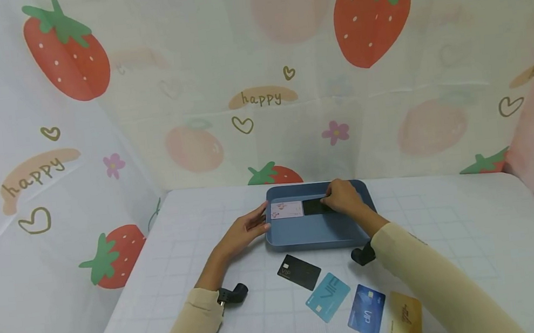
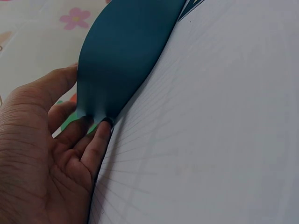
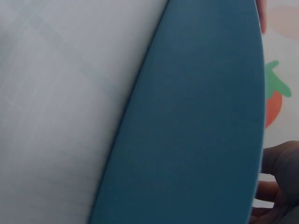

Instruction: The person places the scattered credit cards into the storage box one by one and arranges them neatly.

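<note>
My left hand (image 1: pixel 239 235) rests against the left end of a shallow blue tray (image 1: pixel 313 233). In the left wrist view its fingertips touch the tray's outer wall (image 2: pixel 124 51). Over the right part of the tray, my right hand (image 1: pixel 342 196) pinches a dark card (image 1: pixel 313 206) at its right end. That card lies beside a white card with a pinkish pattern (image 1: pixel 287 210) inside the tray. In front of it on the table are a black VIP card (image 1: pixel 300 272), a light blue VIP card (image 1: pixel 328 297), a dark blue VIP card (image 1: pixel 367 312) and a gold card (image 1: pixel 405 318).
The table (image 1: pixel 450 234) has a white cloth with a faint grid. A curtain (image 1: pixel 268 134) printed with strawberries hangs behind it and along both sides. A black wrist camera (image 1: pixel 233 293) sits on the left wrist, another (image 1: pixel 363 254) on the right.
</note>
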`<state>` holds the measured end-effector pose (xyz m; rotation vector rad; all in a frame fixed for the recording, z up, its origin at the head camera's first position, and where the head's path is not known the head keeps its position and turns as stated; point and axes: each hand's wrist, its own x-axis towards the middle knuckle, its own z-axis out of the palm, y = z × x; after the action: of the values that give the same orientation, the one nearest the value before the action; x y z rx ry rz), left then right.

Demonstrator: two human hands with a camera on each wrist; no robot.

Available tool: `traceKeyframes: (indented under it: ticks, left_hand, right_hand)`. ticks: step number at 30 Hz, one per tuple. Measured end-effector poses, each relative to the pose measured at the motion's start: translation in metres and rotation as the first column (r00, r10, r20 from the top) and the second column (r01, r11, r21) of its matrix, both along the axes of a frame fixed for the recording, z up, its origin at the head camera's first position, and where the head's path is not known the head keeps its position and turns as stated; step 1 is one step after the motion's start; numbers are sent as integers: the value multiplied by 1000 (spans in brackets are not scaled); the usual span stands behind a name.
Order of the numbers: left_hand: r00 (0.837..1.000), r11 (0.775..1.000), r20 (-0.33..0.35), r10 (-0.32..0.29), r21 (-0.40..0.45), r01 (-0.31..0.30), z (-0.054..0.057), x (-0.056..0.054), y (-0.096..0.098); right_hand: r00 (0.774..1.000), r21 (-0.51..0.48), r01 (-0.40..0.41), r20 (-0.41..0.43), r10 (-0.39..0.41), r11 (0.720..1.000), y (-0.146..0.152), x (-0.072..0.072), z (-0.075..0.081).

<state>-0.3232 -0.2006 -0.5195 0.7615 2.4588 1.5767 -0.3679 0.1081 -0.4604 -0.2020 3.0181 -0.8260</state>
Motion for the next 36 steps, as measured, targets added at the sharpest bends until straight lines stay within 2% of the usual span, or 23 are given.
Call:
traceKeyframes:
  ticks: [8, 11, 14, 21, 27, 36]
  left_hand:
    - [999, 999, 16, -35, 0, 35, 29, 18, 3]
    - [999, 999, 11, -38, 4, 38, 32, 21, 5]
    - [999, 999, 17, -37, 15, 36, 31, 20, 4]
    - [1000, 1000, -10, 9, 5, -9, -2, -1, -1]
    - [999, 1000, -32, 10, -8, -11, -2, -1, 0]
    - [1000, 1000, -13, 8, 18, -7, -2, -2, 1]
  right_hand:
    - [1000, 14, 18, 23, -19, 1000, 0, 2, 2]
    - [1000, 27, 15, 21, -15, 1000, 1, 3, 3]
    - [1000, 31, 9, 16, -9, 999, 2, 4, 5]
    - [1000, 29, -1, 4, 1, 1000, 5, 6, 5]
    - [999, 12, -28, -22, 29, 1000, 7, 15, 14]
    - [992, -54, -78, -103, 72, 995, 4, 37, 28]
